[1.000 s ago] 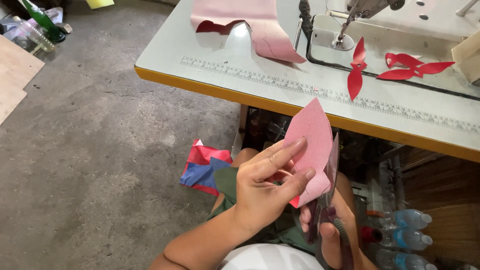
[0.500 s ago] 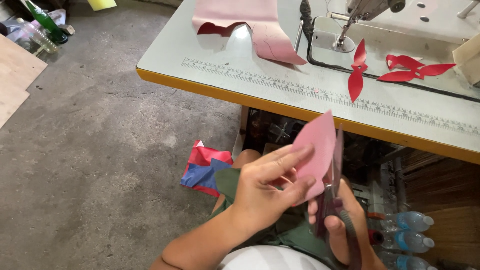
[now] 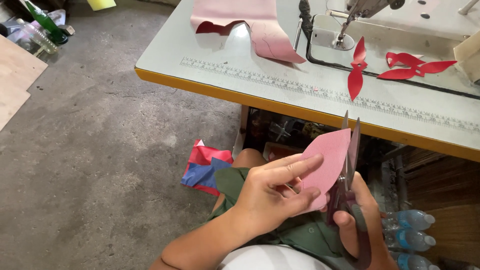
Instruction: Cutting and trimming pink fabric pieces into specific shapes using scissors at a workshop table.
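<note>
Left hand (image 3: 272, 192) pinching a pink leaf-shaped piece (image 3: 327, 165), thumb under and fingers together on top. Right hand (image 3: 362, 225) at 3 o'clock of it, fingers closed through the handles of scissors (image 3: 347, 170), blades nearly shut along the right edge of the piece. Outline looking almost fully cut, tip at 12 o'clock already formed; probably only trimming left. On the sewing table (image 3: 210, 75), finished red shapes (image 3: 395, 67) at 1 o'clock, pink strip (image 3: 260, 25) at 11 o'clock partly cut away.
</note>
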